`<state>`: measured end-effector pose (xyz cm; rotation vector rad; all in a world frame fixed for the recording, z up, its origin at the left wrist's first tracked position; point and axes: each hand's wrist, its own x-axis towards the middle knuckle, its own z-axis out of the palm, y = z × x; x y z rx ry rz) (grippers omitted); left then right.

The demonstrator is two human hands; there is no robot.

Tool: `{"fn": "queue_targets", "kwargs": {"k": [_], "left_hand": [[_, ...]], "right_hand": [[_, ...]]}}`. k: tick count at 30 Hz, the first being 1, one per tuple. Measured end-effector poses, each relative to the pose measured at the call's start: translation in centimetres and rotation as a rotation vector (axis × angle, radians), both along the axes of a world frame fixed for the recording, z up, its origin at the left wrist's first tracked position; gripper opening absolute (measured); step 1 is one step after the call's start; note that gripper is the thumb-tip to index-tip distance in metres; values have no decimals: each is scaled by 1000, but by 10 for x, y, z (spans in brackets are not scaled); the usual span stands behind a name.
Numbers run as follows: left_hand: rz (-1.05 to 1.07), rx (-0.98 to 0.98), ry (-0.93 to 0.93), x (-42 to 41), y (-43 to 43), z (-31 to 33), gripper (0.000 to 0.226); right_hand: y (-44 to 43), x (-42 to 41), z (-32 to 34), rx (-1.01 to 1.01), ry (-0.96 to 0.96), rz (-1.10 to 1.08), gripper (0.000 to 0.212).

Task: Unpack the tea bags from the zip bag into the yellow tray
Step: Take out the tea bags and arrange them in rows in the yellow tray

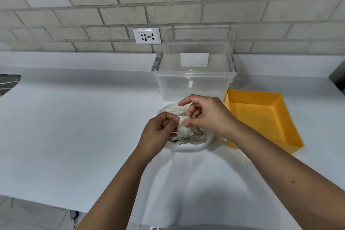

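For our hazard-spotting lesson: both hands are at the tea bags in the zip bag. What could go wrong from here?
The left hand and right hand both pinch the tea bags; opposing pulls might tear one and spill tea. The zip bag lies slack on the counter, so it may lift with them. The yellow tray stands off to the right; bags could drop short.

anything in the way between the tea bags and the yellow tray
Nothing visible does. The left hand and right hand pinch the tea bags over the zip bag, and the yellow tray sits open just to its right. The clear bin stands behind, off that path.
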<state>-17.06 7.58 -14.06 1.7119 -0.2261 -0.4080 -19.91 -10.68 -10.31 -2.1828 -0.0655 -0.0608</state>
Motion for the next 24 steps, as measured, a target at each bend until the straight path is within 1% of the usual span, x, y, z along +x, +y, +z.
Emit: {"fn": "queue_targets", "kwargs": {"k": [4, 7, 11, 14, 17, 19, 21, 23, 24], "left_hand": [[-23, -15, -3, 4, 3, 0, 14], [-18, -55, 16, 5, 3, 2, 15], [-41, -101, 62, 5, 2, 2, 22], [-56, -59, 49, 7, 3, -3, 18], [39, -14, -5, 12, 6, -8, 11], [171, -7, -81, 18, 12, -9, 10], [301, 29, -155, 25, 22, -8, 8], [337, 102, -179, 28, 29, -6, 8], [337, 104, -165, 29, 31, -6, 7]], "right_hand": [[4, 2, -4, -43, 14, -40, 60], [2, 3, -5, -5, 90, -59, 57], [1, 4, -7, 57, 99, -63, 54], [3, 8, -8, 57, 98, -58, 56], [3, 12, -10, 39, 95, -59, 56], [-1, 15, -13, 21, 69, -121, 49], [-5, 18, -19, -18, 48, -195, 37], [-5, 20, -29, -80, 52, -233, 23], [-3, 21, -34, -117, 59, -243, 16]]}}
